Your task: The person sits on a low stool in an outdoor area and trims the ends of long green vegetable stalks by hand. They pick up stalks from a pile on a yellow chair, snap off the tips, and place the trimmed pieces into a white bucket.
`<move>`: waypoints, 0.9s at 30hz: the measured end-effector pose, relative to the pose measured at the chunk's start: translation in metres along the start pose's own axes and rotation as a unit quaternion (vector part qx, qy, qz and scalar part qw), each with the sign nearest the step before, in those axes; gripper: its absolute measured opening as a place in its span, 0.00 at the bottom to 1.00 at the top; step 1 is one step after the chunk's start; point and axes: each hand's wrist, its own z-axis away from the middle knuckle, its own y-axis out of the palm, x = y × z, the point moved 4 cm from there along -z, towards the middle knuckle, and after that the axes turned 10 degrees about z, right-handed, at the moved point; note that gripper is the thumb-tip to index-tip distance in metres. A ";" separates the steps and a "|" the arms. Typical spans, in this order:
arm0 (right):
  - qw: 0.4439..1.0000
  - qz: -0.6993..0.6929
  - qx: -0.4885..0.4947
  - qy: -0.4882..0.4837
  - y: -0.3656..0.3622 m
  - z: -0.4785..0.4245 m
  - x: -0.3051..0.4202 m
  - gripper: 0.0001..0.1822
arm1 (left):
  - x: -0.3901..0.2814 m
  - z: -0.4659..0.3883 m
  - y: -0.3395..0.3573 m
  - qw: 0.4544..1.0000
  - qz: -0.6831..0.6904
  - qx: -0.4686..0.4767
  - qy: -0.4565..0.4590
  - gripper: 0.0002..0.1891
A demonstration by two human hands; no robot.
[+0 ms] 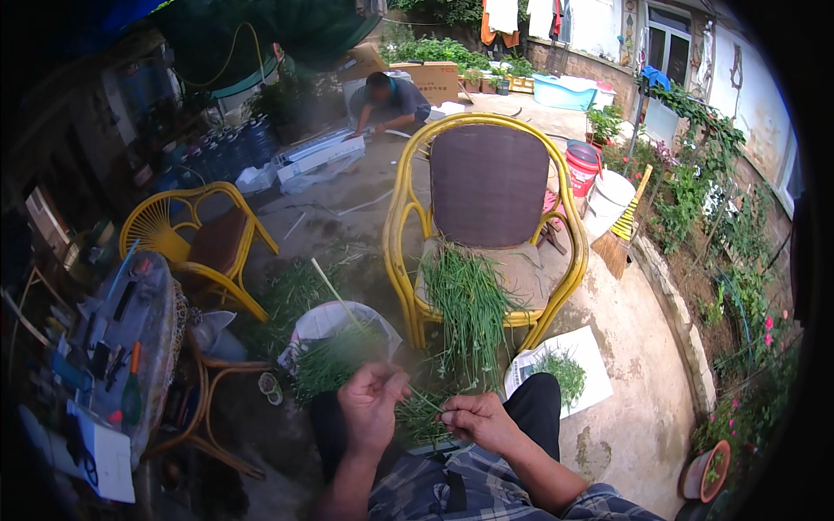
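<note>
A thin green stem (425,398) is stretched between my two hands, over my lap. My left hand (373,398) pinches one end with thumb and fingers, and my right hand (479,420) pinches the other. Ahead, a thick bundle of long green stalks, like chives (466,299), hangs over the seat edge of a yellow cane armchair (395,260). To the left of my left hand, more greens (339,365) lie in a white-lined container (378,319), partly blurred. Below the hands, further greens (423,417) show between my knees. Short green pieces (563,374) lie on a white sheet (596,391) at right.
A second yellow cane chair (218,244) and a cluttered round table (146,293) stand left. Farther back, a person (391,104) crouches beside a long white box (319,159). Buckets (609,202), a broom (612,251) and a stone-edged flower bed (677,319) line the right.
</note>
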 end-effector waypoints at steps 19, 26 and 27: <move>0.998 -0.039 -0.013 0.037 0.000 0.003 -0.011 0.08 | 0.003 0.005 0.001 1.000 0.001 -0.004 -0.012 0.04; 0.998 -0.015 -0.023 0.050 0.001 0.003 -0.010 0.08 | 0.000 0.009 0.002 0.995 -0.079 0.021 0.049 0.03; 0.998 0.002 -0.030 0.055 0.001 0.003 -0.011 0.08 | -0.002 0.010 0.004 0.991 -0.107 0.037 0.073 0.04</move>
